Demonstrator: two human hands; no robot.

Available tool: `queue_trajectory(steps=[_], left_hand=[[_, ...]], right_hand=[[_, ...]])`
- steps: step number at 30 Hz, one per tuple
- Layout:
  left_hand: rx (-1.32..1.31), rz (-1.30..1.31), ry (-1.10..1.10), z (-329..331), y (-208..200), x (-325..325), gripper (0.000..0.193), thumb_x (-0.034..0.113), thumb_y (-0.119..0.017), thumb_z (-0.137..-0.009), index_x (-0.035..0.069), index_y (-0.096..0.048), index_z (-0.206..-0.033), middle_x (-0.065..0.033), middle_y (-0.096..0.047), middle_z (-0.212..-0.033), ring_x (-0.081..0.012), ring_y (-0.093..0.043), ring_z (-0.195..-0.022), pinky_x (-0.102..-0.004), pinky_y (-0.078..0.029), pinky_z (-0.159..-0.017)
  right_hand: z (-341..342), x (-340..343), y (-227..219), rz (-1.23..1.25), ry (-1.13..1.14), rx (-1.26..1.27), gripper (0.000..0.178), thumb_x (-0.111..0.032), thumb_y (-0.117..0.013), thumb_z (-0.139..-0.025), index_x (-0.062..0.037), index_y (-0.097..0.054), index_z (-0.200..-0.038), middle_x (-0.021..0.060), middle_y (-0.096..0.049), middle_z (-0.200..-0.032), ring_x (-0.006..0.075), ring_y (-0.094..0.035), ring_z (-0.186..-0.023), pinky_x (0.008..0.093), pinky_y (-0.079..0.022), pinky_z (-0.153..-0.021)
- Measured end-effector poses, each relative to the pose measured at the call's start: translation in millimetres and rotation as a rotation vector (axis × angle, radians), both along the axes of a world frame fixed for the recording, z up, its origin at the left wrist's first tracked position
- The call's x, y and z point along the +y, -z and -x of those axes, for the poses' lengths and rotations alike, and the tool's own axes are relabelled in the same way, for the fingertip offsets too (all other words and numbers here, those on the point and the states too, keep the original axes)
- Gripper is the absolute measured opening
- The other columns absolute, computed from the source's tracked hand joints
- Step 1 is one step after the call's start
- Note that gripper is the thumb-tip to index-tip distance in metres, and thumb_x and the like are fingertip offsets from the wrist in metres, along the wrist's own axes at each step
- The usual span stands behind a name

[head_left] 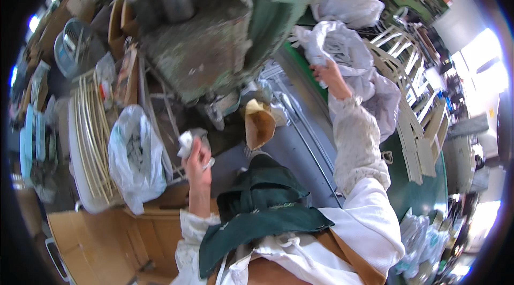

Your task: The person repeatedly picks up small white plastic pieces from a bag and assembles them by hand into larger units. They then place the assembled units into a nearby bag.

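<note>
My left hand [197, 166] is raised in front of me, its fingers closed on a crumpled white wad [186, 144]; I cannot tell whether it is cloth or paper. Out to the right, my right hand [330, 77] reaches forward with bent fingers at the edge of a white plastic sack [320, 42]. Inside that sack lie several light grey pieces [342, 49], too blurred to name. The fingertips touch the sack's rim, with a bit of white plastic pinched at them.
A green machine [198, 44] stands ahead. On the left are a white bag of small grey parts [137, 151], long thin strips [88, 140] and an open cardboard box [107, 237]. Pale slatted pieces [412, 140] lie on a green table [433, 188] at right.
</note>
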State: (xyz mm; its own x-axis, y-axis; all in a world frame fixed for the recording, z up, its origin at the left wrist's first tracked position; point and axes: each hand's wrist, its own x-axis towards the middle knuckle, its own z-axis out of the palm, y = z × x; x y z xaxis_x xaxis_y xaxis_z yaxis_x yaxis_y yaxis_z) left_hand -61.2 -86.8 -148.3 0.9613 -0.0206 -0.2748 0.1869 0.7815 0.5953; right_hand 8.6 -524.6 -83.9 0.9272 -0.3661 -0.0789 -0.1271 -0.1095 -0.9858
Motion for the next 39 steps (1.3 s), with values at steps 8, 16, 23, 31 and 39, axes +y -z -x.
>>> queue_trajectory(steps=[8,16,23,31,39], left_hand=[[0.093,-0.076,0.029,-19.0,-37.4,-57.1,0.011,0.014,-0.07,-0.084,0.007,-0.062,-0.084,0.0056,-0.044,-0.056,-0.0026,-0.033,-0.043,-0.0198,-0.021,-0.039],[0.109,-0.237,-0.074,-40.3,-40.7,-71.9,0.011,0.007,-0.068,-0.083,0.007,-0.061,-0.075,0.0054,-0.047,-0.055,-0.002,-0.037,-0.041,-0.0204,-0.023,-0.037],[0.125,-0.236,-0.157,-38.9,-36.0,-77.8,0.015,0.004,-0.065,-0.081,0.007,-0.056,-0.07,0.005,-0.046,-0.056,-0.0026,-0.038,-0.041,-0.0208,-0.024,-0.038],[0.133,-0.208,0.01,-32.5,-31.1,-79.5,0.016,0.008,-0.067,-0.081,0.007,-0.052,-0.074,0.0033,-0.045,-0.058,-0.0048,-0.037,-0.043,-0.0209,-0.026,-0.041],[0.108,-0.225,0.005,0.2,-29.9,-31.1,0.022,0.012,-0.051,-0.092,-0.004,-0.054,-0.108,-0.0133,-0.064,-0.082,-0.019,-0.06,-0.061,-0.0281,-0.048,-0.057]], right_hand=[[26.5,241.3,-23.4,-0.264,-0.513,0.042,0.022,-0.019,-0.064,-0.089,-0.0015,-0.052,-0.09,0.0014,-0.059,-0.071,0.0049,-0.048,-0.055,0.0189,-0.035,-0.047],[26.5,257.0,7.9,-0.492,-0.369,-0.016,0.013,-0.016,-0.056,-0.094,-0.0065,-0.047,-0.096,-0.0005,-0.051,-0.071,0.0057,-0.048,-0.059,0.0194,-0.036,-0.047],[22.1,240.5,-10.4,-0.34,-0.588,0.175,0.018,-0.022,-0.052,-0.096,-0.004,-0.052,-0.097,0.0018,-0.055,-0.064,0.0075,-0.051,-0.05,0.0227,-0.036,-0.04],[-105.0,185.5,214.5,1.183,-0.446,-0.438,0.013,-0.009,-0.056,-0.079,-0.0039,-0.063,-0.087,0.0111,-0.064,-0.083,0.0345,-0.06,-0.081,0.0382,-0.048,-0.072],[-126.9,236.0,202.2,1.148,-0.552,-0.147,0.009,-0.012,-0.062,-0.077,-0.0041,-0.062,-0.083,0.0069,-0.06,-0.077,0.0266,-0.056,-0.073,0.034,-0.044,-0.065]])
